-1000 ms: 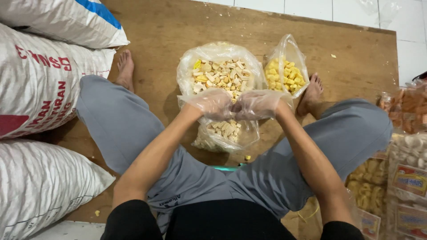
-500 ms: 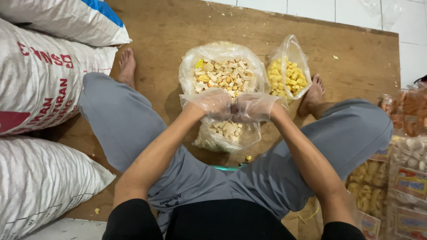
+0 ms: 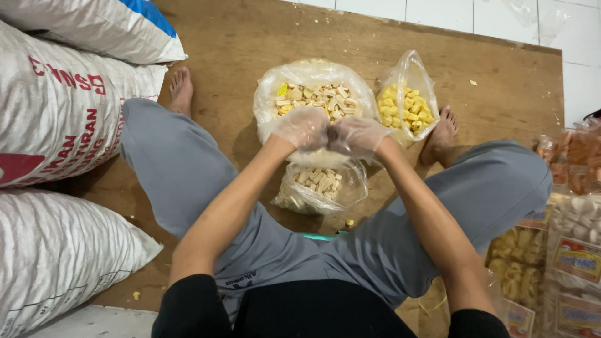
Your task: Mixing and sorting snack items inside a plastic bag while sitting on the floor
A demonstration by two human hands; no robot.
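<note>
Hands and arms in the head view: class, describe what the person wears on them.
Both the left hand and the right hand wear thin, clear, crinkly plastic gloves ending at the wrists. The forearms are bare. Black sleeves cover the upper arms.

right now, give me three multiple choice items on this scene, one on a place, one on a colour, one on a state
1. Where is the small bag of pale snack pieces?
A. on the wooden board between the person's legs
B. on top of the white sacks
C. on the tiled floor

2. What colour are the snacks in the bag by the person's right foot?
A. red
B. yellow
C. green

3. What covers the left hand and right hand?
A. nothing
B. thick wool mittens
C. thin clear plastic gloves

Answers: 1 A, it lies on the board just below the hands. 2 B, the pieces are bright yellow. 3 C, see-through film wraps both hands.
</note>
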